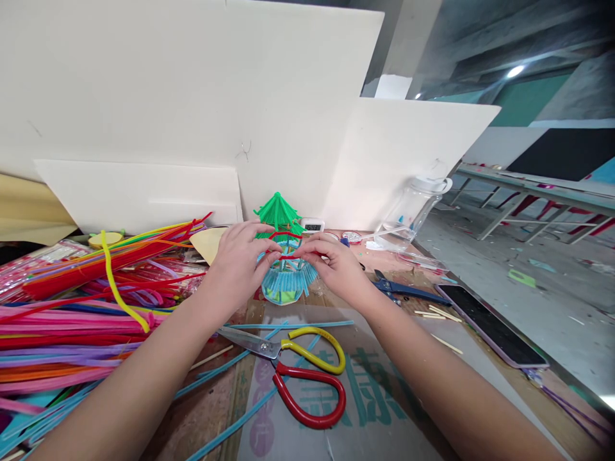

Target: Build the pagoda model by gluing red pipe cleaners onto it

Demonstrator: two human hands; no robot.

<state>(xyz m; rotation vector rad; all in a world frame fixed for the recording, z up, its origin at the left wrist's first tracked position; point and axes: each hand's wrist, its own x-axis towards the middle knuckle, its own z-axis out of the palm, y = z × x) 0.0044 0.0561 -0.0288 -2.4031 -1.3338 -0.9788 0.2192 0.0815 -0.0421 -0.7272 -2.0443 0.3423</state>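
Observation:
Both my hands hold a red pipe cleaner (287,257) bent into an angular ring, up in front of a small model. Fingers and thumb of my left hand (243,256) pinch its left side; those of my right hand (331,259) pinch its right side. Behind it stands the pavilion model, with a green pointed roof (277,211) and a light-blue fringed base (288,285); my hands and the ring hide part of its middle. Below my hands lie open scissors (307,378) with one yellow and one red handle, among loose light-blue pipe cleaners (235,422).
Bundles of coloured pipe cleaners (62,339) cover the left side. At right are blue-handled pliers (413,291), small wooden sticks (444,313), a phone (490,325) and a clear bottle (408,208). A small digital display (313,225) and white boards (182,96) stand behind.

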